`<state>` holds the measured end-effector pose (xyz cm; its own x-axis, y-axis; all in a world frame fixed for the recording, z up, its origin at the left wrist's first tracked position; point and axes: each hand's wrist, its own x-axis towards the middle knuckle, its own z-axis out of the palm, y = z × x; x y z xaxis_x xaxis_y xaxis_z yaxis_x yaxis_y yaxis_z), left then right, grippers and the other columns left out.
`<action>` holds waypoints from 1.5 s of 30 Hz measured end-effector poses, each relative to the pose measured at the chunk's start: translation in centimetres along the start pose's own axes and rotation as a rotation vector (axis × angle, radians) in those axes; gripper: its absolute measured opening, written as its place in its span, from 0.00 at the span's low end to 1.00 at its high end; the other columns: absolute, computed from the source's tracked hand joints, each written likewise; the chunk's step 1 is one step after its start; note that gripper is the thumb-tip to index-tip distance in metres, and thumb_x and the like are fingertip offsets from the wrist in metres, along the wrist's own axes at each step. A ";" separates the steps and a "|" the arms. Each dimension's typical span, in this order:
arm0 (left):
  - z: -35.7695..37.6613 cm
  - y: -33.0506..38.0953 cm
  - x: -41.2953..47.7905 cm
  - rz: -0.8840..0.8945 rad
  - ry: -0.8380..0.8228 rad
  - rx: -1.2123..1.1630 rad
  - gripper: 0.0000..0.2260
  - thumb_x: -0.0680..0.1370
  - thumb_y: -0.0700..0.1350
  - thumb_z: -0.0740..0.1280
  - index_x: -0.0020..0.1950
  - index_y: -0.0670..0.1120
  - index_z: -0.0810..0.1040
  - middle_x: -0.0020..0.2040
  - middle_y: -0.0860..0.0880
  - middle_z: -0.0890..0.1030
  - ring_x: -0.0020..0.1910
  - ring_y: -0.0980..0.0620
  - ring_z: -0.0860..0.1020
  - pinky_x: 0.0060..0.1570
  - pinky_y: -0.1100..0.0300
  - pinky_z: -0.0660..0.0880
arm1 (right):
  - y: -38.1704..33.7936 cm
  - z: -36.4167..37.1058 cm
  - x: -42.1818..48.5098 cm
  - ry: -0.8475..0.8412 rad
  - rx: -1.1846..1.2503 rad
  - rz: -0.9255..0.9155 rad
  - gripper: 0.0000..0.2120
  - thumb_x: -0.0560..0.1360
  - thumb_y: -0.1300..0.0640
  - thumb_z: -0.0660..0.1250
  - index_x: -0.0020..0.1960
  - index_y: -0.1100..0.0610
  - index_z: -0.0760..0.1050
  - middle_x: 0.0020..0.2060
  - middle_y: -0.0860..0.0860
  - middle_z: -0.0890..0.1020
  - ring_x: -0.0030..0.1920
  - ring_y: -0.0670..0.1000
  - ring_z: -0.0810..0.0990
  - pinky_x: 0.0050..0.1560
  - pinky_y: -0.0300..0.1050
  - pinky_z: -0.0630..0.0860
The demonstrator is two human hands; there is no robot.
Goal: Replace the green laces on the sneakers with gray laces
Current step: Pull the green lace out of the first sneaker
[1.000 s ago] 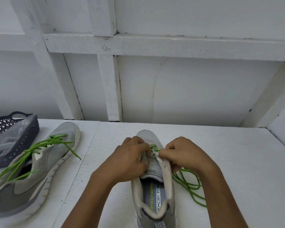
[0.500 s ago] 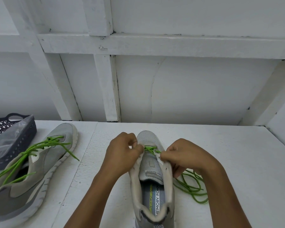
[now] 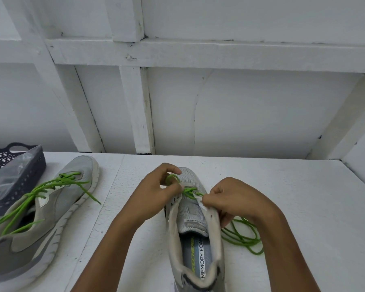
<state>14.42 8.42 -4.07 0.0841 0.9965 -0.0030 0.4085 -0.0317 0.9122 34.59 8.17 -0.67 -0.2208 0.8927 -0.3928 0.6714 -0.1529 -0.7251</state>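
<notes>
A grey sneaker [image 3: 193,220] stands in the middle of the white table, toe pointing away from me, its tongue and insole exposed. A green lace [image 3: 189,191] still crosses its lowest eyelets. My left hand [image 3: 156,197] pinches a loop of that lace just above the toe end. The right eyelet flap is gripped by my right hand [image 3: 234,199]. The pulled-out length of green lace [image 3: 243,238] lies coiled on the table right of the shoe. A second grey sneaker [image 3: 44,211] with loosened green laces lies at the left.
A dark perforated basket [image 3: 19,182] holding a clear plastic bag stands at the far left, behind the second sneaker. A white wall with wooden battens [image 3: 137,110] rises right behind the table. Bare table surface [image 3: 303,197] extends to the right.
My left hand has moved up and away from the shoe, drawing a loop of green lace out of the lower eyelets. My right hand stays on the right flap.
</notes>
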 end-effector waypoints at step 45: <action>0.8 0.8 -0.4 -0.061 -0.073 0.141 0.11 0.72 0.47 0.75 0.49 0.55 0.74 0.44 0.55 0.82 0.44 0.54 0.79 0.46 0.56 0.75 | -0.6 0.4 -0.2 0.003 -0.199 -0.054 0.13 0.74 0.50 0.64 0.35 0.57 0.73 0.30 0.52 0.80 0.35 0.57 0.85 0.42 0.51 0.81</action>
<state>15.46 7.92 -3.70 0.1191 0.9887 -0.0913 0.5379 0.0131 0.8429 33.96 7.89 -0.42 -0.2581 0.8986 -0.3548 0.7854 -0.0187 -0.6187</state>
